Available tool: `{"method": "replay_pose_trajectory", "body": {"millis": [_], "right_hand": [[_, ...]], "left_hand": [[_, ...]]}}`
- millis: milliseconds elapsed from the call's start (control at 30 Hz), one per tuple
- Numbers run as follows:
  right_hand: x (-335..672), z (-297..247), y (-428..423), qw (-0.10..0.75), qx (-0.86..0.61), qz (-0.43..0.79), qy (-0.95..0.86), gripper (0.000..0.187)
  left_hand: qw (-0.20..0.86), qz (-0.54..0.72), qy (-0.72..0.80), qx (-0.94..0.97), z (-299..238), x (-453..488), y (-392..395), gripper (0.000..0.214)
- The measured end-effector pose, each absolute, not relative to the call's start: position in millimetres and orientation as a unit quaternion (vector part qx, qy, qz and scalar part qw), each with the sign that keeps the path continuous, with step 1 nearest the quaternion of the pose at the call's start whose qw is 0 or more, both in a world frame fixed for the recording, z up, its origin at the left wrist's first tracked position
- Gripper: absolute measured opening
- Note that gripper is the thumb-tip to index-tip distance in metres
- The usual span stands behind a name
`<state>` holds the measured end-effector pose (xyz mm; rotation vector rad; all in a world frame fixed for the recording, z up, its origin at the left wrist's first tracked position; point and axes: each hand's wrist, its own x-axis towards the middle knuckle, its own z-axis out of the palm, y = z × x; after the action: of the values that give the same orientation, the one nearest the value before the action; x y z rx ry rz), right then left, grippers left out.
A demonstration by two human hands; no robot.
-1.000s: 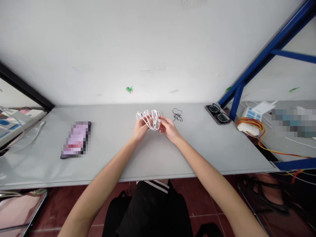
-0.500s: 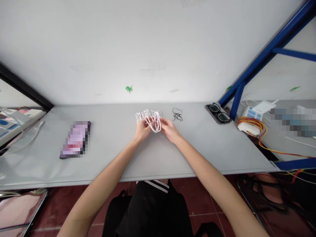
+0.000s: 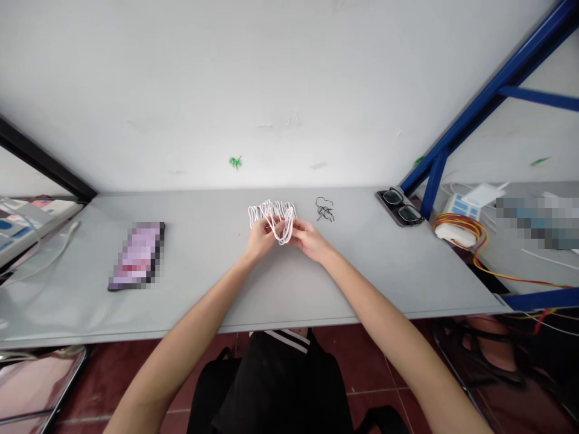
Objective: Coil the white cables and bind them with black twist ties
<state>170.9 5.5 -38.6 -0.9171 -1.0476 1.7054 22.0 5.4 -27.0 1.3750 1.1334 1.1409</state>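
Observation:
A white cable (image 3: pixel 284 234), looped back and forth into a loose bundle, is held between my two hands above the grey table. My left hand (image 3: pixel 262 237) pinches the bundle from the left, its fingers partly behind the loops. From the right, my right hand (image 3: pixel 309 240) has its thumb and fingers closed on the cable's loops. Behind the hands, more folded white loops spread out near the tabletop. A small heap of thin black ties (image 3: pixel 324 211) lies to the right of the bundle.
On the table's left lies a phone-shaped object (image 3: pixel 138 256), blurred out. Glasses (image 3: pixel 402 206) rest on a dark flat case at the back right. A power strip (image 3: pixel 456 232) with red and yellow wires sits beyond the blue frame (image 3: pixel 435 187). The wall (image 3: pixel 280 90) stands behind.
The front cable loops have narrowed and shifted slightly left and down between my hands. My right hand has moved a little left, closer to them.

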Motion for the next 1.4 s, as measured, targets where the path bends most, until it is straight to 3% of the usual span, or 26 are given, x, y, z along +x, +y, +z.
{"method": "replay_pose_trajectory", "body": {"millis": [100,367,567,700,867,1067,1400], "right_hand": [[173,-37,5,0.44,-0.394,0.653,-0.475,0.03],[189,-23,3,0.432,-0.477,0.53,-0.552,0.009],[206,-21,6,0.432,-0.508,0.448,-0.595,0.007],[213,-24,8,0.431,-0.518,0.417,-0.61,0.008],[216,-26,9,0.39,-0.554,0.422,-0.603,0.005],[226,-11,3,0.378,-0.557,0.426,-0.605,0.019],[250,2,7,0.489,-0.47,0.485,-0.552,0.027]], "left_hand": [[0.487,0.454,0.464,0.585,-27,22,6,0.033],[0.494,0.428,0.468,0.595,-25,13,7,0.034],[0.393,0.404,0.508,0.651,-26,3,11,0.036],[0.44,0.398,0.489,0.64,-28,-2,13,0.032],[0.452,0.355,0.504,0.645,-24,-5,8,0.024],[0.459,0.345,0.507,0.643,-10,-14,5,0.03],[0.467,0.375,0.491,0.633,11,-28,0,0.045]]}}
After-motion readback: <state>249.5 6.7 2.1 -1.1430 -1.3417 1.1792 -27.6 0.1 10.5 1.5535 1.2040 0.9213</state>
